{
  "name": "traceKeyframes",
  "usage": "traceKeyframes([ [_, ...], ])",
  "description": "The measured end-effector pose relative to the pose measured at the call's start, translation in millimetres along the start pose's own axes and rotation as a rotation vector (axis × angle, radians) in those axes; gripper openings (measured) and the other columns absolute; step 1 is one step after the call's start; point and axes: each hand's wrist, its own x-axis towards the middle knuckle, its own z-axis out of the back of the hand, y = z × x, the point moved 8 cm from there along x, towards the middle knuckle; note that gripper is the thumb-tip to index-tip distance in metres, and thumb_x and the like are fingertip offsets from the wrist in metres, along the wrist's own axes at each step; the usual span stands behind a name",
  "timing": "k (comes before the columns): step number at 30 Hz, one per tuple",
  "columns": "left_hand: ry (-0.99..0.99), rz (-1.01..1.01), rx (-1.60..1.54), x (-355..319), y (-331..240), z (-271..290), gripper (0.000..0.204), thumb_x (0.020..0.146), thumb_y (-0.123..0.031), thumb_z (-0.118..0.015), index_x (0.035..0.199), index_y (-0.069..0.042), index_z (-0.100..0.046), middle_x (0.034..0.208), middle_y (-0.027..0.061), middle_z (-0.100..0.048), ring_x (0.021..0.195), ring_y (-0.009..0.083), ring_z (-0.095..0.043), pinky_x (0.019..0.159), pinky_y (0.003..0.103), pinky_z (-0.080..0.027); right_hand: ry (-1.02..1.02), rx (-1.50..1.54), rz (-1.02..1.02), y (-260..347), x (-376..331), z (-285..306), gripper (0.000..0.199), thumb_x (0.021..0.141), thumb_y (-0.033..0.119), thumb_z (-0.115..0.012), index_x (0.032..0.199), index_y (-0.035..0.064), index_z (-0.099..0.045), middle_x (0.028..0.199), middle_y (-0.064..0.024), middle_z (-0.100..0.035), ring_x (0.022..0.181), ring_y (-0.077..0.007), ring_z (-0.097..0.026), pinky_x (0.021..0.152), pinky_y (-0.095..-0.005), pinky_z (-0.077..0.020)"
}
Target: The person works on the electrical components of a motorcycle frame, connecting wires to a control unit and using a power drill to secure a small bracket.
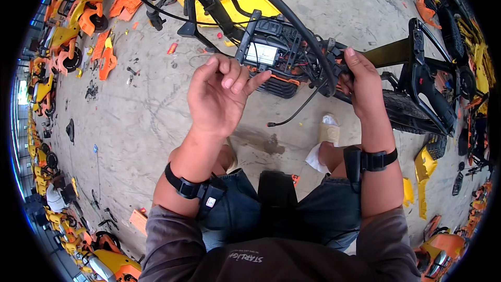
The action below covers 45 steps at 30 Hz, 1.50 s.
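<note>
In front of me stands a stripped electric bike or scooter with a black frame [206, 5]. Its middle holds an exposed compartment [279, 36] with a white label [261, 53] and bundled wires. My left hand [219, 94] is palm up beside the compartment, thumb and first fingers pinched together, little finger stretched out. What sits in that pinch, if anything, is too small to make out. My right hand [364, 81] closes around dark wiring at the compartment's right side, its fingertips partly hidden. A thick black cable [308, 31] arches over, and a loose thin cable [292, 117] hangs below.
A rear wheel [404, 107] and black rear frame [433, 73] stand at right. Orange and yellow scooters [78, 15] line the left side. Broken orange panels [107, 62], a yellow panel [425, 172] and small scraps lie on the concrete floor [151, 99]. A black seat-like part [276, 188] is between my legs.
</note>
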Motion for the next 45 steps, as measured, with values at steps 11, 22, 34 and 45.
traceKeyframes([
  [11, 0.012, 0.14, -0.339, -5, 9, -2, 0.023, 0.1, -0.026, -0.05, 0.088, -0.007, -0.052, 0.074, 0.0001, -0.043, 0.069, 0.0132, -0.044, 0.096, 0.043, -0.05, 0.022, -0.063, -0.013, -9, 1, -4, 0.039, 0.101, 0.044, -0.06, 0.105, 0.0052, -0.069, 0.067, 0.0044, -0.05, 0.055, -0.0038, -0.042, 0.046, -0.0207, -0.0344],
  [22, -0.061, 0.186, -0.08, -1, 7, 20, 0.02, 0.099, -0.028, -0.051, 0.095, -0.009, -0.056, 0.071, -0.0015, -0.045, 0.058, 0.0117, -0.044, 0.049, 0.026, -0.039, 0.006, -0.088, -0.029, -12, -1, -10, 0.039, 0.101, 0.043, -0.059, 0.105, 0.006, -0.069, 0.067, 0.0049, -0.052, 0.054, -0.0036, -0.041, 0.046, -0.0206, -0.0327],
  [34, -0.133, 0.057, 0.045, 4, 13, 21, 0.024, 0.101, -0.029, -0.049, 0.103, -0.008, -0.059, 0.082, 0.0036, -0.057, 0.074, 0.0165, -0.061, 0.074, 0.044, -0.062, 0.029, -0.159, -0.022, -10, -1, -12, 0.042, 0.101, 0.046, -0.058, 0.104, 0.0061, -0.07, 0.067, 0.0035, -0.049, 0.054, -0.0052, -0.043, 0.047, -0.0212, -0.036],
  [45, 0.018, 0.068, -0.043, -6, 5, -8, 0.022, 0.1, -0.026, -0.048, 0.088, -0.008, -0.051, 0.073, 0.0019, -0.046, 0.061, 0.0128, -0.046, 0.077, 0.046, -0.062, 0.055, -0.137, -0.067, -14, -2, -18, 0.039, 0.104, 0.04, -0.053, 0.118, 0.0056, -0.067, 0.07, 0.0047, -0.053, 0.055, -0.0035, -0.039, 0.048, -0.0204, -0.032],
])
